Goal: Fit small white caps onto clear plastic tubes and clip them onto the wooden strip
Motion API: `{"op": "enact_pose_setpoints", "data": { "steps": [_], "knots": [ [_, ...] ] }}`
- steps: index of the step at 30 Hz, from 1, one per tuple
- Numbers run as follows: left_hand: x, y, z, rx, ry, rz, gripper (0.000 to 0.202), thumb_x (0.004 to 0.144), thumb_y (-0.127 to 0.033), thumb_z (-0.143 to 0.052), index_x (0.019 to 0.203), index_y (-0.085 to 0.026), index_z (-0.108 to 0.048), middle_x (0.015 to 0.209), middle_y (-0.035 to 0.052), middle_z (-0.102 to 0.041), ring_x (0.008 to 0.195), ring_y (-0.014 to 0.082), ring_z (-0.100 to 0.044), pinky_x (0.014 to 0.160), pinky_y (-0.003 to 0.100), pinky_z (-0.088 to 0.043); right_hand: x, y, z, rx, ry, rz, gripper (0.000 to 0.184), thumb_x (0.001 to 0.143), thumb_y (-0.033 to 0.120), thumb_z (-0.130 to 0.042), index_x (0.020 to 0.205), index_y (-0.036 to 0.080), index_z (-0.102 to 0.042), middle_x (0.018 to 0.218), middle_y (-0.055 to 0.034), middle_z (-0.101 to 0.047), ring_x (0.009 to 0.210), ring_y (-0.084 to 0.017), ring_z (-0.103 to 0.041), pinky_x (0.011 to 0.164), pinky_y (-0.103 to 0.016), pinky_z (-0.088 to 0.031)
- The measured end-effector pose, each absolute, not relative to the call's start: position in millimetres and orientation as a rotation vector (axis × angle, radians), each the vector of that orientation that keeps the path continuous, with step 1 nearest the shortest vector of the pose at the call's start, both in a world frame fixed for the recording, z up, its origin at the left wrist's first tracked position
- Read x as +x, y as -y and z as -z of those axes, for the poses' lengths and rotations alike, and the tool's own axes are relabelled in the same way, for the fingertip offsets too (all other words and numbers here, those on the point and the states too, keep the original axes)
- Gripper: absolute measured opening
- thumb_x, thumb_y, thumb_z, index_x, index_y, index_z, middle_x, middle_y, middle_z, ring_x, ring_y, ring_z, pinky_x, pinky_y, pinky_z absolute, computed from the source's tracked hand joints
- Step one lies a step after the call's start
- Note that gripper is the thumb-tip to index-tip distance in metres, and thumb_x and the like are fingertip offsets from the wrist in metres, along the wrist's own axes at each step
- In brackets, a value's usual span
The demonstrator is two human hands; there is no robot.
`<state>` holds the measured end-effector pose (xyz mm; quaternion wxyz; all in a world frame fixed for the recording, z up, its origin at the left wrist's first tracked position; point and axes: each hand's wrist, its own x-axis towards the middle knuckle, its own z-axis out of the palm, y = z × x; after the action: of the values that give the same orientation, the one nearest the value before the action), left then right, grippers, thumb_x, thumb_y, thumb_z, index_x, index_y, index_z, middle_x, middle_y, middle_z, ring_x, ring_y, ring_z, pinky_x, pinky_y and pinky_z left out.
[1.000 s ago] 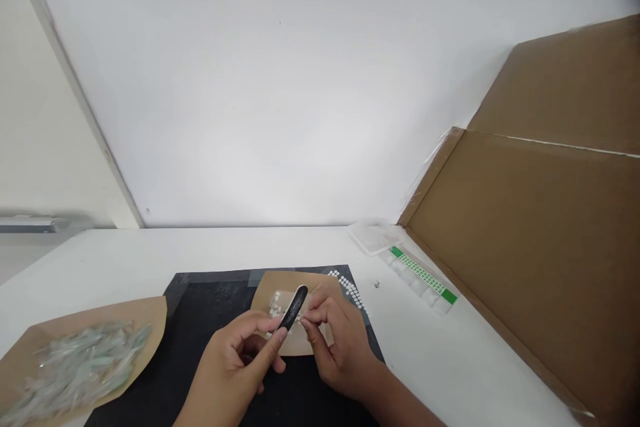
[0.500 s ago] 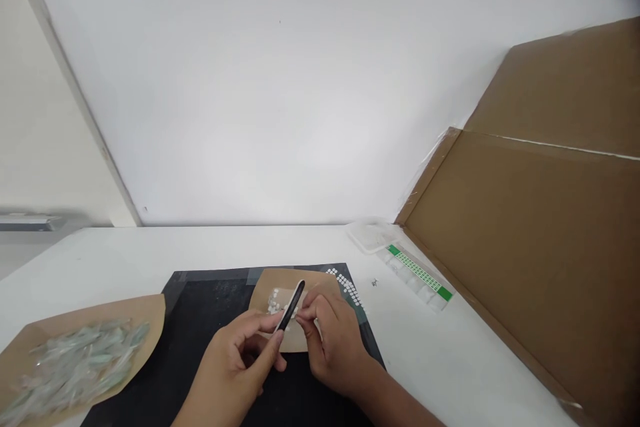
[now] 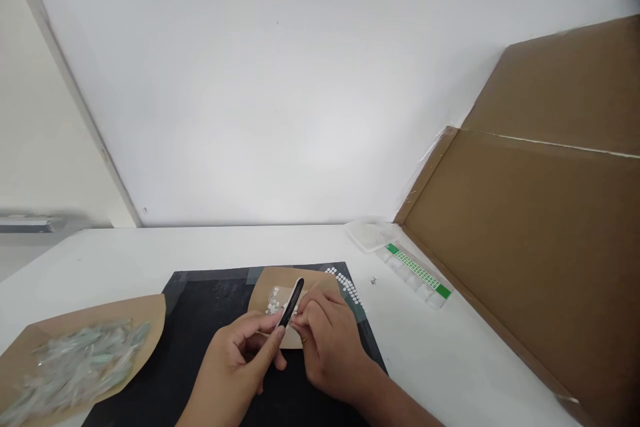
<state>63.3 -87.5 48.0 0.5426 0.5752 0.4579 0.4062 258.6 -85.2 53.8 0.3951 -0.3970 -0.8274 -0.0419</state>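
Note:
My left hand (image 3: 235, 363) is closed round black tweezers (image 3: 291, 303), whose rounded end points up and away from me. Close on its right, my right hand (image 3: 327, 347) has its fingertips pinched together at the tweezers' lower part; what they pinch is too small to make out. Both hands hover over a small brown paper sheet (image 3: 280, 280) carrying tiny white pieces (image 3: 274, 300), which lies on a black mat (image 3: 200, 320).
A brown paper with a heap of pale green clear pieces (image 3: 75, 360) lies at the left. A strip of white dots (image 3: 345, 283), a green-and-white strip (image 3: 415, 272) and a clear lid (image 3: 370, 233) lie to the right. A cardboard panel (image 3: 540, 227) leans there.
My right hand has slid slightly left, closer to the tweezers. My left hand has kept the tweezers in nearly the same place.

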Motion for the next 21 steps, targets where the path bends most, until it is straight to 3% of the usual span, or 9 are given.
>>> {"op": "enact_pose_setpoints", "data": {
  "steps": [5, 12, 21],
  "knots": [
    [63.5, 86.1, -45.7, 1.381, -1.078, -0.951, 0.058, 0.085, -0.061, -0.073, 0.119, -0.014, -0.078, 0.066, 0.0055, -0.072, 0.047, 0.0126, -0.056, 0.039, 0.020, -0.046, 259.5, 83.2, -51.1, -1.045, 2.017, 0.151, 0.015, 0.096, 0.009, -0.048, 0.091, 0.023, -0.048, 0.084, -0.0034, -0.065, 0.082, -0.022, -0.063, 0.078, -0.039, -0.042],
    [63.1, 85.8, -42.9, 1.396, -1.073, -0.952, 0.056, 0.087, -0.059, -0.071, 0.119, -0.014, -0.078, 0.071, 0.0070, -0.073, 0.054, 0.0155, -0.062, 0.039, 0.020, -0.046, 258.2, 84.3, -50.2, -1.019, 2.102, 0.125, 0.015, 0.096, 0.008, -0.047, 0.091, 0.022, -0.047, 0.084, -0.0031, -0.064, 0.081, -0.021, -0.061, 0.076, -0.038, -0.041],
    [62.9, 85.9, -42.3, 1.422, -1.104, -0.934, 0.061, 0.087, -0.062, -0.069, 0.119, -0.010, -0.076, 0.068, 0.0069, -0.072, 0.050, 0.0134, -0.057, 0.039, 0.020, -0.046, 261.8, 83.0, -49.7, -1.000, 2.132, 0.062, 0.014, 0.097, 0.009, -0.047, 0.092, 0.022, -0.046, 0.084, -0.0022, -0.063, 0.081, -0.020, -0.060, 0.078, -0.038, -0.039]
  ]
}}
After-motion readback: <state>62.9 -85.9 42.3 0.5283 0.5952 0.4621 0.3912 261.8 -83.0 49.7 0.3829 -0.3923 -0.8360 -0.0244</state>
